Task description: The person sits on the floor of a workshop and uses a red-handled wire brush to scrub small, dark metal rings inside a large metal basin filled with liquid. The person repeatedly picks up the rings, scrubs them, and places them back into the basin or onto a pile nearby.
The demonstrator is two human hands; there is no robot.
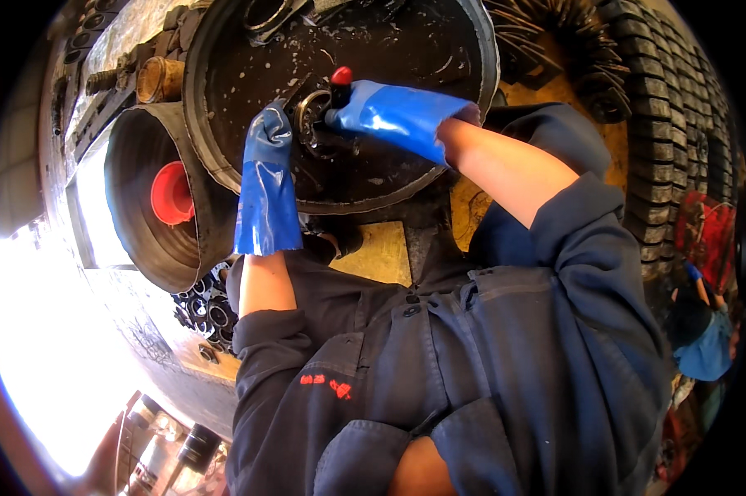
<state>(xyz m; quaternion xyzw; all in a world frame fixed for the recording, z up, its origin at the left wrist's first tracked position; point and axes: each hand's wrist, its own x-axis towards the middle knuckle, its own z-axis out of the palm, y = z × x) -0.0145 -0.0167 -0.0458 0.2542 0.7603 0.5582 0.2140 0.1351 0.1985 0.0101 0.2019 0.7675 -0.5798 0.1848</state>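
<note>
Both my hands wear long blue rubber gloves above a wide round tub of dark, oily liquid. My left hand is closed on the left edge of a wet, dark metal part with a round opening. Against the far right side of that part, my right hand is wrapped round a black tool with a red rounded end. The tool's working end is hidden, so its kind does not show. Below the part, the liquid looks black.
Left of the tub lies a dark bucket with a red cup-like thing inside. Black ring-shaped parts are heaped below it. Stacked dark ribbed parts stand at the right. Another person is at the far right.
</note>
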